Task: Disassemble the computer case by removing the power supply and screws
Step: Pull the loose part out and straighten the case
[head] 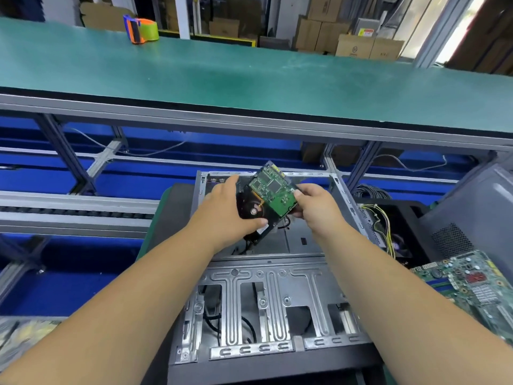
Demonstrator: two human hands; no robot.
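Setting: While both arms reach forward from the bottom of the view, a hard drive point(268, 197) is held in the air above an open computer case point(277, 309).
Tape holder: An orange and green one point(141, 29) stands far off at the back left of the green surface point(249, 79), well apart from the work.
Left hand: The left hand point(230, 215) grasps the drive's dark lower end, fingers wrapped round its edge, the arm stretched out straight.
Hard drive: Tilted, circuit side up, held by both ends, probably so it comes clear of the case without snagging on the metal.
Computer case: Lying on its side directly below the drive, the bare metal frame facing up, with black cables showing through its openings.
Right hand: The right hand point(313, 207) pinches the drive's right edge between thumb and fingers, wrist bent slightly inward.
Power supply: The box with yellow wires point(380, 226) just right of the case may be it; I cannot tell.
Circuit board: A green one point(472, 282) lies at the far right.
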